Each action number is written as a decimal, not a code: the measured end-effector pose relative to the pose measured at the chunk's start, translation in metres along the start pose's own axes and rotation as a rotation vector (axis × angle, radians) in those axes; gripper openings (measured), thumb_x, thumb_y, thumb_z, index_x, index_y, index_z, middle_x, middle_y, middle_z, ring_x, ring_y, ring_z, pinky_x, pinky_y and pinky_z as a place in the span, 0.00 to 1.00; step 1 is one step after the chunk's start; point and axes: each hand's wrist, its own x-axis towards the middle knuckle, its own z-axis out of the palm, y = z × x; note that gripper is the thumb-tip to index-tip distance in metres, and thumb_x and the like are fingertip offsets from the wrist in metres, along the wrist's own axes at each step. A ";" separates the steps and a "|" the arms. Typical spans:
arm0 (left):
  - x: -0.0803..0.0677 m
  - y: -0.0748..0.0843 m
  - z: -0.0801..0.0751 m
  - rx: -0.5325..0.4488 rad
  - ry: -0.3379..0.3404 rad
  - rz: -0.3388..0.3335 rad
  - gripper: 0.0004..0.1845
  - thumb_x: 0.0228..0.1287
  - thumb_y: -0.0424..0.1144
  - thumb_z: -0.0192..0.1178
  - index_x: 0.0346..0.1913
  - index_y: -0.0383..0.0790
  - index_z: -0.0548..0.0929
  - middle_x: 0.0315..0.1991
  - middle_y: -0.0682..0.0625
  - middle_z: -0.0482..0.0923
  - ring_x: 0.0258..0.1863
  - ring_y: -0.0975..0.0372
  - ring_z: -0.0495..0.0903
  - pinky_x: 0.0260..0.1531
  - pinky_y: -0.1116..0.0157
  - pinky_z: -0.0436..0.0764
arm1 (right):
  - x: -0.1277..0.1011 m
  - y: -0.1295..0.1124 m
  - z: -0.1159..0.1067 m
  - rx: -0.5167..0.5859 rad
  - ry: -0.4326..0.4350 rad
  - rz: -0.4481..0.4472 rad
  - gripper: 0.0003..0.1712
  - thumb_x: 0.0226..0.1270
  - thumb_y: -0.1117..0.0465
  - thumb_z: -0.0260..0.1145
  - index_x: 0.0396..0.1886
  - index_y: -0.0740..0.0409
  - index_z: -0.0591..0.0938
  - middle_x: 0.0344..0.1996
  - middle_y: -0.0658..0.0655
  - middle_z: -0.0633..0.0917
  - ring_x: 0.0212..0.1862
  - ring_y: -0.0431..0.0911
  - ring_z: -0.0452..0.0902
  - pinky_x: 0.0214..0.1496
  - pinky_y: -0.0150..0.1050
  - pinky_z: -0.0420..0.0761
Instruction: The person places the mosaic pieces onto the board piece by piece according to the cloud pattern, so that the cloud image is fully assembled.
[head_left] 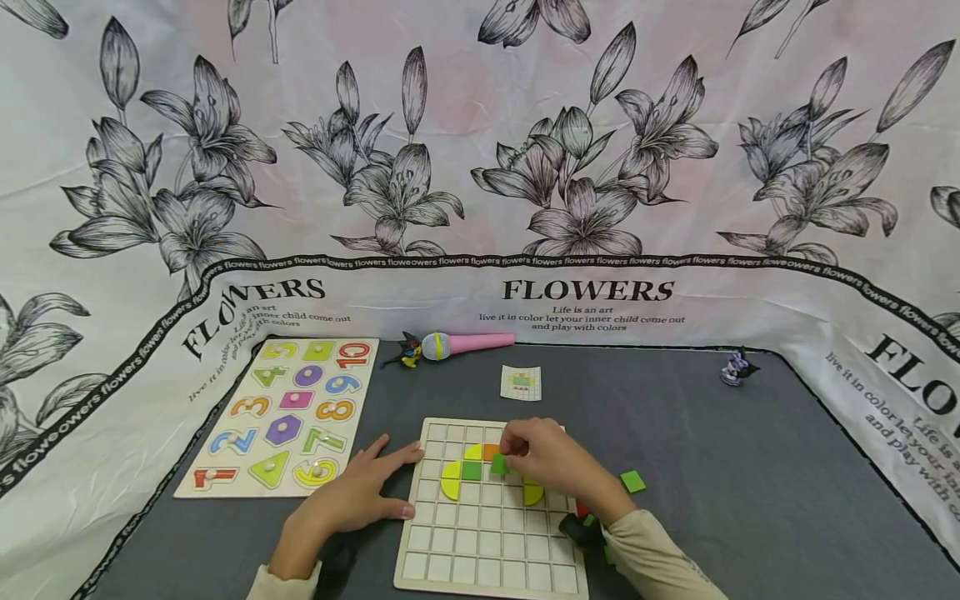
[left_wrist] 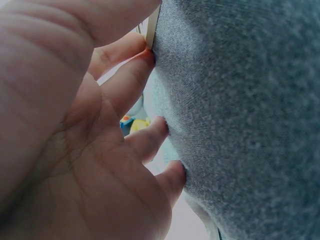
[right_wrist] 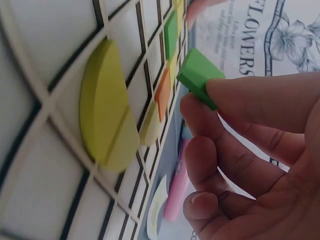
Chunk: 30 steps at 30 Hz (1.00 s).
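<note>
I see a dark grey felt-like mat (head_left: 712, 467) covering the table, and a white cloth backdrop (head_left: 480, 167) printed with black lilies and the word FLOWERS wraps around its back and both sides.

On the mat lies a pale wooden grid board (head_left: 487, 542) with a yellow half-disc (head_left: 450, 481), a green square (head_left: 471, 471) and an orange square (head_left: 491, 452) set in its cells. My right hand (head_left: 543, 458) hangs over the board's upper part, thumb and forefinger pinching a small green square tile (right_wrist: 197, 75) just above the grid, the other fingers curled loosely beneath. My left hand (head_left: 360, 496) lies flat on the mat with its fingers spread and straight, fingertips (left_wrist: 145, 57) touching the board's left edge.

Another green tile (head_left: 632, 481) lies on the mat right of the board. A number-and-shape peg puzzle (head_left: 285, 412) sits to the left, a pink toy microphone (head_left: 468, 343) and a small pattern card (head_left: 521, 382) behind the board, and a tiny figurine (head_left: 737, 367) at the far right.
</note>
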 end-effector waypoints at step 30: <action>0.016 -0.035 0.012 -0.008 -0.008 0.020 0.47 0.58 0.61 0.79 0.80 0.59 0.73 0.82 0.46 0.64 0.84 0.38 0.44 0.76 0.28 0.43 | 0.008 -0.004 0.025 -0.181 0.037 -0.136 0.15 0.65 0.76 0.71 0.25 0.52 0.83 0.22 0.40 0.77 0.30 0.36 0.69 0.39 0.38 0.75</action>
